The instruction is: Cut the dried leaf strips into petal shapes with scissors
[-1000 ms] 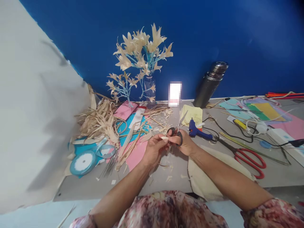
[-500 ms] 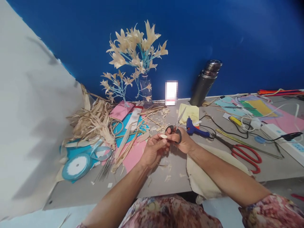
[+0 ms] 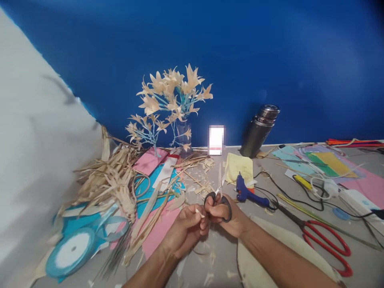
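My left hand [image 3: 189, 226] is closed, pinching a small pale piece of dried husk [image 3: 199, 213] between thumb and fingertips. Close beside it, my right hand [image 3: 228, 216] has its fingers through the black handles of a pair of scissors [image 3: 220, 186]. The scissor blades point up and away from me, nearly together, apart from the husk piece. Beyond the hands, pale husk scraps [image 3: 196, 182] lie scattered on the grey table [image 3: 219, 256]. A blue glue gun [image 3: 250, 196] rests just right of my right hand, partly beside a yellow paper [image 3: 238, 168].
Husk flowers in a clear vase [image 3: 183, 138] and a dark flask [image 3: 259, 132] stand against the blue wall. Dried husks [image 3: 115, 172] and a blue ribbon roll [image 3: 70, 252] lie left. Red-handled scissors [image 3: 328, 240], cables and a white power strip [image 3: 360, 204] are at right.
The view has tilted up, so everything sits lower in the picture. My hands have drawn slightly apart, and the scissor blades now look closer together and more upright.
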`<act>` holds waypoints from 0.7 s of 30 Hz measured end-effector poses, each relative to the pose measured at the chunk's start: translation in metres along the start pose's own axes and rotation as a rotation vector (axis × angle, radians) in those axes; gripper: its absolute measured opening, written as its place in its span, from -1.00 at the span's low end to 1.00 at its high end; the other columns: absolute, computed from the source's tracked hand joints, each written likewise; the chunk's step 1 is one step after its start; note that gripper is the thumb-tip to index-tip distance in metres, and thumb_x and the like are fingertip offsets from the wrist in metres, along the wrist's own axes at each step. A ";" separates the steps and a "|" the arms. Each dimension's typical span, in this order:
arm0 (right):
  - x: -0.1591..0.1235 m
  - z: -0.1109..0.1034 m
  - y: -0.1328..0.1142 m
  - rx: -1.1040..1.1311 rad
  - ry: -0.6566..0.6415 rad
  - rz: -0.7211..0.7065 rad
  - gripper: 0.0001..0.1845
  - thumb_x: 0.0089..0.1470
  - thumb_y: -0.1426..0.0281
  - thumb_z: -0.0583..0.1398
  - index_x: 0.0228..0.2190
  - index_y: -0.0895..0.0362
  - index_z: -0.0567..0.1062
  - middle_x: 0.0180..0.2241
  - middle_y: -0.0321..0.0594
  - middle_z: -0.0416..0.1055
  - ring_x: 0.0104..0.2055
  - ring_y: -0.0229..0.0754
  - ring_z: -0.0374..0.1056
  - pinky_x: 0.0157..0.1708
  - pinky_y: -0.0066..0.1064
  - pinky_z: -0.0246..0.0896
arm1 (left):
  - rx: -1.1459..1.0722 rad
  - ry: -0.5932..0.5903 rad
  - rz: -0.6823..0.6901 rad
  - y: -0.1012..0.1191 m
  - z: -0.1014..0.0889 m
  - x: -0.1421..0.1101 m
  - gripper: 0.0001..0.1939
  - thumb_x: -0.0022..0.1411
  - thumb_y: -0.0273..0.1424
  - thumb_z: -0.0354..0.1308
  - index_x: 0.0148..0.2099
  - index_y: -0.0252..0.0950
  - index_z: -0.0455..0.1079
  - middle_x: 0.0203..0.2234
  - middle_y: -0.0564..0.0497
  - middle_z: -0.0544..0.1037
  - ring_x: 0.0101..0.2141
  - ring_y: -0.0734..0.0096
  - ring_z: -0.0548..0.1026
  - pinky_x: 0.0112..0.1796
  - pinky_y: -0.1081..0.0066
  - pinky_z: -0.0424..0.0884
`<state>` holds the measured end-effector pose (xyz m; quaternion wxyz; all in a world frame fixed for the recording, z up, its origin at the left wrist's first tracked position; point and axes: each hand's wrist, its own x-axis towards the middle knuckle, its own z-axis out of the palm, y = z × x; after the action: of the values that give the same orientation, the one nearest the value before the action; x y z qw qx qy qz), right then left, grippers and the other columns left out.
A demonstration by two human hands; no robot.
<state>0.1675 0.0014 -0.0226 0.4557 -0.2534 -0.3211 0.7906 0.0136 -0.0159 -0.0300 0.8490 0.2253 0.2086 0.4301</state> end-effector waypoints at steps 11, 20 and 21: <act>-0.003 -0.001 0.002 -0.193 0.074 -0.002 -0.60 -0.26 0.32 0.47 -0.46 0.18 0.40 -0.58 -0.30 0.46 -0.59 -0.23 0.44 -0.56 -0.46 0.39 | -0.027 0.063 -0.051 -0.004 -0.004 0.009 -0.78 0.00 -0.48 0.39 -0.43 -0.32 0.35 -0.59 0.09 0.36 -0.57 0.56 0.27 -0.50 0.49 0.08; -0.005 -0.013 -0.005 -0.211 0.046 -0.028 -0.66 -0.18 0.33 0.43 -0.44 0.21 0.42 -0.56 -0.27 0.47 -0.57 -0.22 0.45 -0.58 -0.48 0.37 | -0.011 0.083 -0.028 -0.006 0.012 0.005 -0.85 0.05 -0.48 0.34 -0.42 -0.36 0.39 -0.60 0.07 0.35 -0.57 0.57 0.26 -0.50 0.49 0.12; -0.005 -0.014 -0.006 -0.203 0.030 -0.027 -0.68 -0.15 0.34 0.42 -0.44 0.21 0.42 -0.55 -0.27 0.47 -0.57 -0.23 0.45 -0.58 -0.49 0.37 | -0.034 0.091 -0.030 -0.007 0.015 0.004 -0.85 0.05 -0.49 0.32 -0.42 -0.36 0.38 -0.58 0.07 0.36 -0.57 0.58 0.26 -0.50 0.49 0.13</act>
<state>0.1835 0.0030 -0.0270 0.4432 -0.3059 -0.3961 0.7437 0.0285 -0.0189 -0.0228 0.8487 0.1878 0.2429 0.4307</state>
